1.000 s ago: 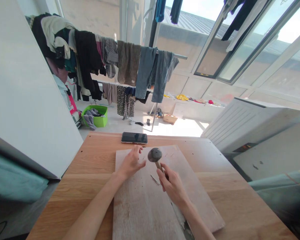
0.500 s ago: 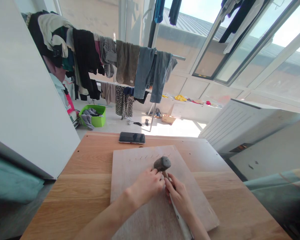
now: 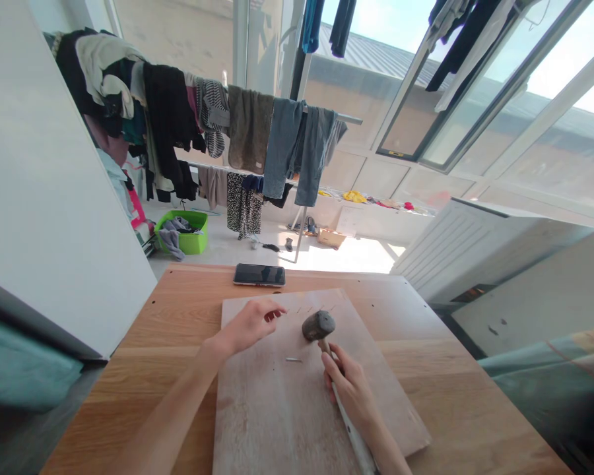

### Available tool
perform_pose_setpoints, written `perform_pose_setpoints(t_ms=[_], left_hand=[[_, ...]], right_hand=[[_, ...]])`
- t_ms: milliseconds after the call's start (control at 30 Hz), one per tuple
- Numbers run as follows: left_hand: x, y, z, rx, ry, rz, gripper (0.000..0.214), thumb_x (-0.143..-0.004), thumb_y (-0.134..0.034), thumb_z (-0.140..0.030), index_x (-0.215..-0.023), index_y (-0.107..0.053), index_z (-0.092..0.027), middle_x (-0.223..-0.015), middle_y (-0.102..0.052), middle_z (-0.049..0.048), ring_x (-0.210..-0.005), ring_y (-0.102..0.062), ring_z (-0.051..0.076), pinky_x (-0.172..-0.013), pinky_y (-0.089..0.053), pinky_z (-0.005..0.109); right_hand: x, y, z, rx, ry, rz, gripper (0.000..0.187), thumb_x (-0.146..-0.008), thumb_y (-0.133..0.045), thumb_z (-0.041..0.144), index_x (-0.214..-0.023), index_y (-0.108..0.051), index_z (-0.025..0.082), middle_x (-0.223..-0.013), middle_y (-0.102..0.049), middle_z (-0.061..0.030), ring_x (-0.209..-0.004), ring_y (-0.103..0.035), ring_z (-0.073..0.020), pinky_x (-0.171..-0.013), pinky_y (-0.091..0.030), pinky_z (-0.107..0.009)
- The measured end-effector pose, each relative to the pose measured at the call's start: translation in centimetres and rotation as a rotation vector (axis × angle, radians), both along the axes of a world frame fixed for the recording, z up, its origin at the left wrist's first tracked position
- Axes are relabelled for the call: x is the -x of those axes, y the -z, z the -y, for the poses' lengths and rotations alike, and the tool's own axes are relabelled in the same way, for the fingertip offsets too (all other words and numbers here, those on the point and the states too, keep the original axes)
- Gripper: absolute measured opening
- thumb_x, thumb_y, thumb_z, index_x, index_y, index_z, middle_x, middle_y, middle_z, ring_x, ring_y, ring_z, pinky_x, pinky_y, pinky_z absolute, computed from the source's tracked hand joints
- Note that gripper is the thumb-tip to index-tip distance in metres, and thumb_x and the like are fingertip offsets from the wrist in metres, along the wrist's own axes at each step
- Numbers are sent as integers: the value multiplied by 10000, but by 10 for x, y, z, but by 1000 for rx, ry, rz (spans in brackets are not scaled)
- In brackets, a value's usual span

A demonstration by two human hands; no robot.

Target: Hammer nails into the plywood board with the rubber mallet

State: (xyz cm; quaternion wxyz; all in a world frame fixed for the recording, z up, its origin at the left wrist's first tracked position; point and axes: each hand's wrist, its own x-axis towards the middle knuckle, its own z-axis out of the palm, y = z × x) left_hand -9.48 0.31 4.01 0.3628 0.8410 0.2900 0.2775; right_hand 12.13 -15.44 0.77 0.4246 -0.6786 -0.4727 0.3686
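My right hand [image 3: 350,386] grips the wooden handle of a hammer [image 3: 319,326], whose dark head hovers low over a pale wooden board [image 3: 277,422]. My left hand [image 3: 251,322] is up near the board's far edge, thumb and finger pinched together on something too small to make out, probably a nail. One loose nail [image 3: 293,360] lies flat on the board between my hands. A short row of nails [image 3: 309,309] stands in the board near its far edge.
The board lies on a light wooden table [image 3: 168,330]. A dark phone [image 3: 259,275] rests at the table's far edge. Beyond are a laundry rack with hanging clothes [image 3: 257,132], a green basket [image 3: 185,231] and a white panel [image 3: 54,198] on the left.
My left hand left the spot beside the hammer and moved up and left to the board's far edge, leaving one nail on the board. The hammer head stayed about where it was.
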Motion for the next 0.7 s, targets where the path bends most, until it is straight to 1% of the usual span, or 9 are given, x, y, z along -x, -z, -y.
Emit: perform_pose_setpoints(t_ms=[100,167,233,367,533,700], left_hand=[[13,16,-16,75,-88,73,276,-802,-577,-121,-1015,-743,-178,-930,-732,38,-821,-668,159,-776,-537,264],[16,24,-20,108,-123,102,219,-823,-590,-170,-986,-735,-174,-933,-737,46,-834,-677,166,-770,-545,270],[16,28,-20,117,-147,120,168,-837,-605,-211,-952,-721,-172,-919,-743,46,-815,-677,169,-760,-551,277],[15,30,-17,98,-164,136,130,-845,-613,-249,-908,-704,-181,-884,-743,31,-784,-668,167,-764,-554,288],[16,29,-17,105,-166,130,123,-842,-613,-269,-876,-694,-183,-850,-730,18,-753,-656,160,-736,-543,274],[16,28,-15,100,-148,114,118,-830,-595,-255,-856,-686,-186,-826,-718,12,-729,-633,153,-714,-523,260]], right_hand=[[-1,2,0,-2,2,-6,570,-887,-499,672,-1075,-638,152,-531,-489,63,-402,-457,-121,-393,-389,-229],[-1,3,1,-4,-8,-4,567,-895,-497,666,-1079,-636,148,-530,-489,64,-403,-457,-121,-400,-395,-233],[-2,4,1,-8,-12,1,563,-903,-494,656,-1083,-630,141,-528,-486,66,-409,-461,-123,-405,-396,-233],[-2,4,1,-12,-17,5,545,-912,-491,642,-1076,-634,143,-525,-485,67,-411,-461,-119,-405,-384,-229],[-2,2,1,-11,-25,15,515,-912,-498,635,-1041,-639,156,-526,-490,65,-403,-466,-115,-408,-387,-226],[-1,1,1,-7,-17,7,553,-901,-487,658,-1064,-635,151,-528,-492,66,-400,-458,-116,-400,-379,-228]])
